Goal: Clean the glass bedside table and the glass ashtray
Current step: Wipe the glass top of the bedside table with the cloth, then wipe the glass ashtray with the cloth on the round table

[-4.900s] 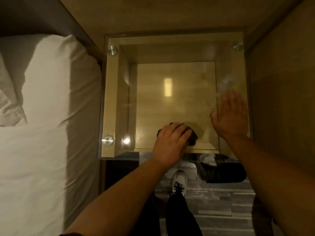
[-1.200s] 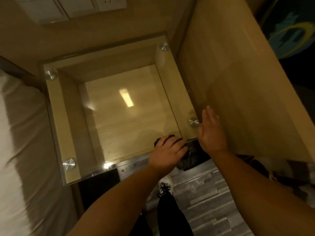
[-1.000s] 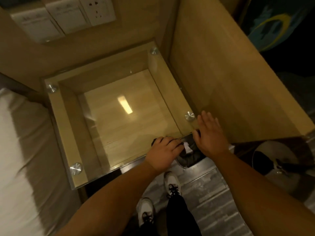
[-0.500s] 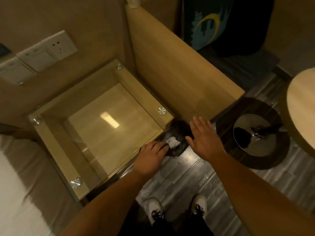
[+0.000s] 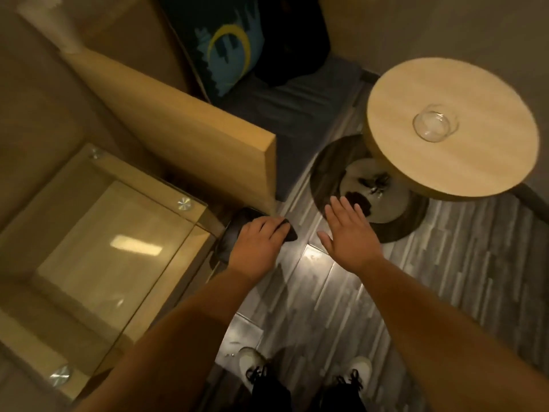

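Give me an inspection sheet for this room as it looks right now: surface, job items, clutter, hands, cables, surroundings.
Surface: glass bedside table, nothing standing on its top.
Job's things: glass ashtray sits on the round wooden table; dark cloth under the left hand, past the glass table's corner.
Clutter: nothing seen.
Hands: left hand closed on the cloth; right hand open, fingers spread, empty, above the floor.
Cables: nothing seen.
Surroundings: wooden partition, patterned cushion, grey plank floor, white shoes.
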